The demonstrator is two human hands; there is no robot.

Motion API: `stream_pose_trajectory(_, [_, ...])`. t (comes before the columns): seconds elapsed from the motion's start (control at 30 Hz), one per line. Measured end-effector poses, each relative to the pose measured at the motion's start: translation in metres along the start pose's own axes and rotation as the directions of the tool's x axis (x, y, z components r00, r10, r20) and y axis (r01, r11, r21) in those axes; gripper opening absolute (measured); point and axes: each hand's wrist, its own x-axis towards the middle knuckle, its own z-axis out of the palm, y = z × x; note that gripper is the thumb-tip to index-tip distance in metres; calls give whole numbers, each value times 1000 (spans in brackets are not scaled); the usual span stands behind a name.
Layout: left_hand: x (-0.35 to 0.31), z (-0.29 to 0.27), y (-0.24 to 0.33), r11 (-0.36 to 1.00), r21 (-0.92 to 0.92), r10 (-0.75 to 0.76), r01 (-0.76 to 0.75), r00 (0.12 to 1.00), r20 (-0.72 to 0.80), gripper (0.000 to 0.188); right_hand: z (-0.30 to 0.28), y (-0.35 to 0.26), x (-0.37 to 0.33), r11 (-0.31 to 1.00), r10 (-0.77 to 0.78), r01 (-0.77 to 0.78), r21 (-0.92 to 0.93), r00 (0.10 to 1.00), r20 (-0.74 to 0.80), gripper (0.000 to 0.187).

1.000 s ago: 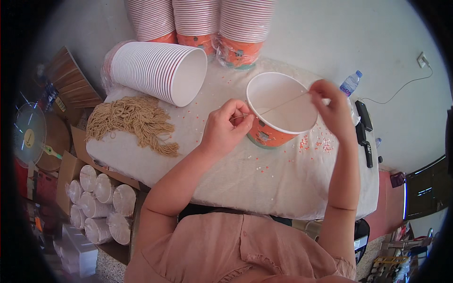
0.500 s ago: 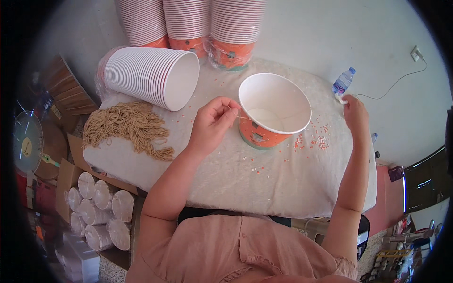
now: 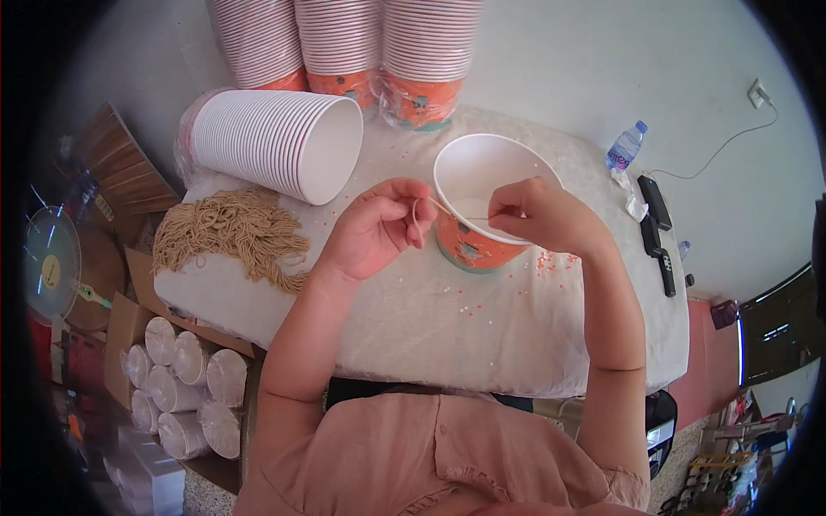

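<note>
Over the near-left rim of a white-lined orange paper bucket (image 3: 482, 254), both my hands work on a thin pale string (image 3: 440, 206). My left hand (image 3: 379, 225) pinches it just left of the bucket, with a loose loop hanging by the fingers. My right hand (image 3: 551, 215), above the bucket's right side, has its fingers curled closed at the other end of the string, which stretches across the rim between the two hands. The right fingertips are partly hidden by the hand itself. The bucket stands upright on a cloth-covered table (image 3: 482, 344).
A stack of nested white buckets (image 3: 258, 138) lies on its side, with a heap of tan yarn (image 3: 228, 232) before it. Tall bucket stacks (image 3: 430, 52) stand behind. Rightward are a water bottle (image 3: 626, 146), crumpled tissue (image 3: 635, 206), black devices (image 3: 654, 205) and scattered orange-white bits (image 3: 555, 262).
My right hand has come left from beside the tissue to above the bucket and now grips the string. My left hand has turned its palm up a little, and a loop of string shows there.
</note>
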Motion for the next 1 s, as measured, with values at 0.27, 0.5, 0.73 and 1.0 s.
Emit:
stream_pose_trajectory(0.27, [1,15,-11,694,678,424,-244,899,-111,21,16,0,-9,964,-16,114,242,928,-372,6])
stream_pose_trajectory(0.5, [4,16,-15,436,856,595,-279,803,-41,8,21,-5,-11,968,-65,155,198,915,-397,6])
stream_pose_trajectory(0.73, [14,35,17,898,437,194,-53,939,-284,11,24,0,-9,979,-106,166,115,906,-409,9])
stream_pose_trajectory(1.0, [32,53,11,371,928,439,3,881,-178,9,25,-2,-10,965,-173,243,99,874,-454,6])
